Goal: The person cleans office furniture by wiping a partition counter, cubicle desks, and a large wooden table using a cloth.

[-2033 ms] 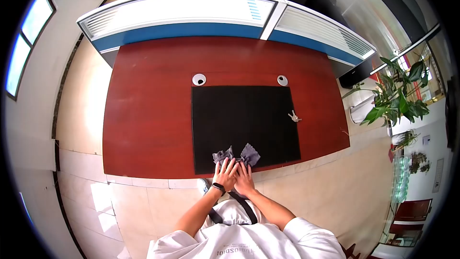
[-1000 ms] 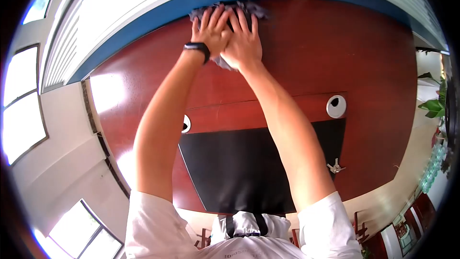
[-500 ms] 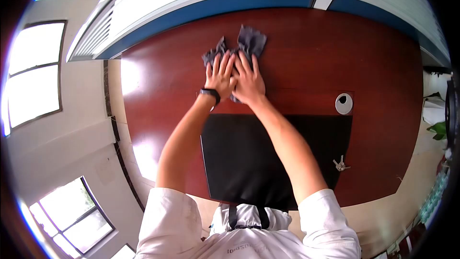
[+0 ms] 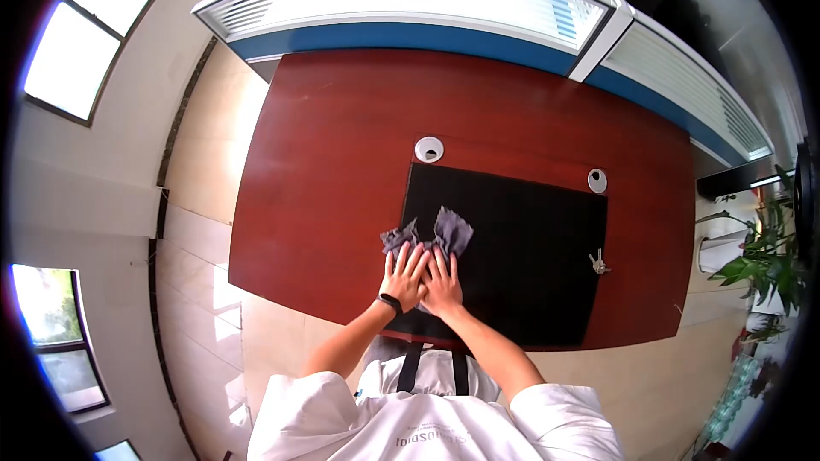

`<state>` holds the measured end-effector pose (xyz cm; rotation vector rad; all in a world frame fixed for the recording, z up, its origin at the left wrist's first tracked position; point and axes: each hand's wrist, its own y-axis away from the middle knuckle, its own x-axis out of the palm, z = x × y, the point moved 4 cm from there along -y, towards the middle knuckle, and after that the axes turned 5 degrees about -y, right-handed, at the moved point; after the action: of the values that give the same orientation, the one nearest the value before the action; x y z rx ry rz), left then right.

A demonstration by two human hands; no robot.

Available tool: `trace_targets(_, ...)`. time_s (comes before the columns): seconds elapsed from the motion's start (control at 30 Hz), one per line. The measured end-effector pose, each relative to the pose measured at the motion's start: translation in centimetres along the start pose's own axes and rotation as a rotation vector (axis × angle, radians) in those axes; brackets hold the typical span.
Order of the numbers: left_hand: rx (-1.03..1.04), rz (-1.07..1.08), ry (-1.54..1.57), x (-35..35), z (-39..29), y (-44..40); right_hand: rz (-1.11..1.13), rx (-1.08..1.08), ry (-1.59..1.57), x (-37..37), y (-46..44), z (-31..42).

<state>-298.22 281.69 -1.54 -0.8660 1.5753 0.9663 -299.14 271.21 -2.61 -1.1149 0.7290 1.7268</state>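
Observation:
A crumpled grey cloth (image 4: 453, 232) lies over the left part of the black desk pad (image 4: 521, 248), on the reddish-brown desk (image 4: 325, 145). My left hand (image 4: 403, 280), with a dark band at its wrist, presses flat on the cloth with its fingers spread. Right beside it, touching it, my right hand (image 4: 442, 284) also lies flat on the cloth, fingers stretched forward. The cloth's far edges stick out beyond my fingertips; the part beneath my palms is mostly hidden.
Keys (image 4: 599, 262) rest at the pad's right edge. Two round cable-hole covers (image 4: 429, 149) sit behind the pad. A blue and white partition (image 4: 410, 34) borders the desk's far side. Potted plants (image 4: 752, 260) stand at the right.
My hands and the cloth have come back from the desk's far side to the near left part of the black pad. Both hands have stayed flat on the cloth.

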Motion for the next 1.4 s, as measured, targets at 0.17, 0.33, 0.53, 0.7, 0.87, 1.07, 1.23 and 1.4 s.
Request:
trace_targets(0.17,0.044,-0.072,0.122,1.1,2.5,9.0,-0.023,0.018,0.06,4.1,4.8,7.5)
trace_targets(0.33,0.014,-0.125,0.161,3.2,4.9,15.1,-0.078,0.014,0.092,8.1,7.3,12.3)
trace_targets(0.53,0.032,-0.065,0.119,3.3,5.5,14.0,-0.03,0.082,0.16,8.9,6.5,12.5)
trace_targets(0.7,0.09,-0.022,0.067,0.8,7.1,9.3,-0.077,0.149,0.153,6.4,2.1,11.9)
trace_targets(0.87,0.249,-0.058,-0.058,-0.8,9.1,1.2,-0.144,0.338,0.129,3.7,-4.1,9.1)
trace_targets(1.07,0.232,-0.046,-0.096,-3.4,11.2,-10.4,-0.256,0.331,0.04,-1.1,-13.8,3.6)
trace_targets(1.23,0.296,-0.059,-0.069,-4.3,16.8,-20.8,-0.417,0.258,-0.164,-2.6,-23.8,-0.8)
trace_targets(1.4,0.353,-0.088,-0.179,-4.5,24.8,-32.8,-0.61,0.259,-0.25,-3.7,-34.2,-4.7)
